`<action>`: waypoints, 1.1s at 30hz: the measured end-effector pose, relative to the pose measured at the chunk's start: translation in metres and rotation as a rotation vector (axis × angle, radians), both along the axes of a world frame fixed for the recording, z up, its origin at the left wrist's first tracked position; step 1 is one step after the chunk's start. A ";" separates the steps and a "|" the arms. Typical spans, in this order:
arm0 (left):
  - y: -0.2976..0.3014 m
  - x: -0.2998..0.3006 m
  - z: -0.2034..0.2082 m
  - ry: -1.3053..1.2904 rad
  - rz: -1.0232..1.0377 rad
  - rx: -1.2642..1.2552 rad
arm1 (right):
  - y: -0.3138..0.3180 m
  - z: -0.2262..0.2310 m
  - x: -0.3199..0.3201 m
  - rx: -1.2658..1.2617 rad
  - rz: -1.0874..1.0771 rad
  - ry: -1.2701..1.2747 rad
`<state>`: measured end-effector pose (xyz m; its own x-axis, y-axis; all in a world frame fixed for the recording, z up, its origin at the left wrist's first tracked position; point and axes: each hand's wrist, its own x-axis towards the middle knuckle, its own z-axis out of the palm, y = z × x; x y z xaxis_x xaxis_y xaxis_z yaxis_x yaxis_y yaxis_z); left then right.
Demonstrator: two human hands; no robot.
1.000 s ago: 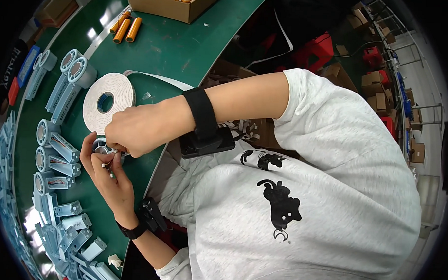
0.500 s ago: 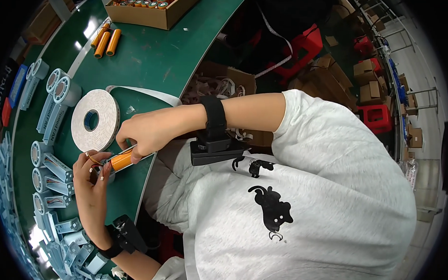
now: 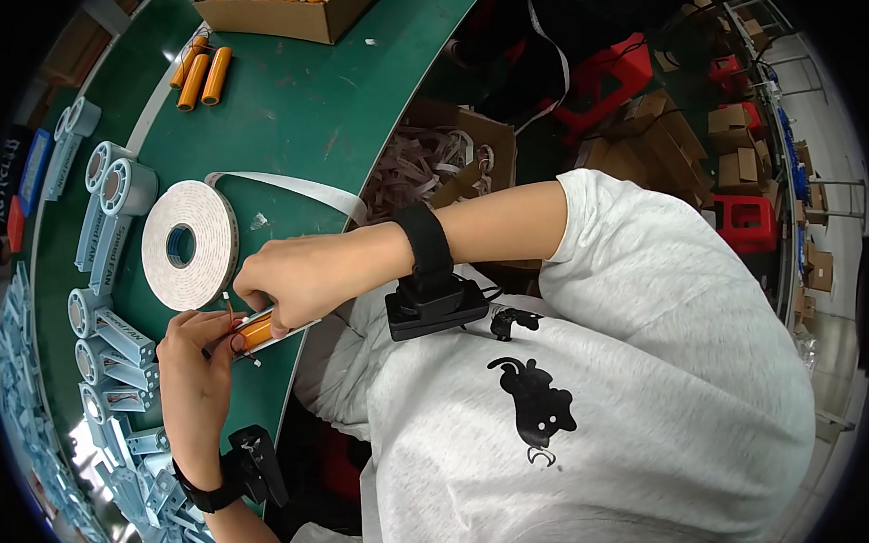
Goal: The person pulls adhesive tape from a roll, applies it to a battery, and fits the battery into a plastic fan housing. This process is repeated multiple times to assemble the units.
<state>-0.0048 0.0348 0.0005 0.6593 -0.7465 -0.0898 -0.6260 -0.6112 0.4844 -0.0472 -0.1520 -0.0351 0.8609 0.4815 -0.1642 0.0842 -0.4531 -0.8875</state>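
An orange cylindrical battery (image 3: 257,333) with thin wires lies between the pale edges of what looks like an open fan handle, mostly covered by my hands. My right hand (image 3: 295,281) curls over the battery from the far side, its thumb and fingers closed round the battery and the pale edges. At the battery's wired end, my left hand (image 3: 197,354) has its thumb and fingers pinched together on the wires. Small white connectors stick out on either side of the fingertips. Just beyond the hands is a roll of white double-sided tape (image 3: 215,254), its loose strip (image 3: 294,188) trailing toward the table edge.
Light-blue fan housings (image 3: 126,192) line the left, with a heap of similar parts (image 3: 140,496) below. Several loose orange batteries (image 3: 214,75) lie near a cardboard box (image 3: 309,25) of batteries on the green table (image 3: 297,104). A carton of paper strips (image 3: 496,144) stands beside the table.
My left fingers have closed in on the battery's wired end, where they were looser with wires across them. The battery sits lower between the pale edges. The whole view has shifted slightly.
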 end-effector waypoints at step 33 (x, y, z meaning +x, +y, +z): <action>-0.014 -0.020 0.062 -0.579 -0.006 0.193 | -0.003 0.023 0.005 0.180 -0.074 -0.276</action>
<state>-0.0245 0.0210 0.0627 0.6373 -0.7562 0.1485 -0.7582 -0.6497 -0.0550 -0.0421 -0.1553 -0.0120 0.8949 0.4158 0.1619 0.3051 -0.3055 -0.9020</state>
